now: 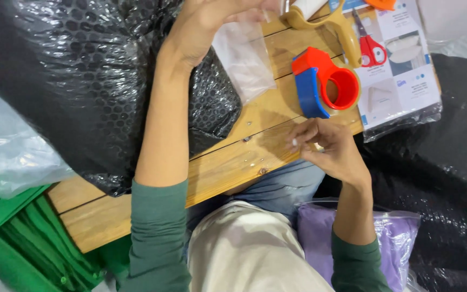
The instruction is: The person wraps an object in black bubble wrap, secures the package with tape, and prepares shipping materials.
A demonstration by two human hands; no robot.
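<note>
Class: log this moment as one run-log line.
left hand: holds clear plastic bag | right hand: pinched, by tape dispenser | surface: wooden table

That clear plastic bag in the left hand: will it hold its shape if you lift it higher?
Probably not. The clear bag hangs limp from the left hand and creases, so it looks thin and floppy. It seems very light, likely to sway. Its glossy film may slip between fingers.

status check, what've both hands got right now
Left hand raised, pinching a clear plastic bag over the wooden table. Right hand curled at table edge, contents unclear. Red-blue tape dispenser sits between them.
</note>
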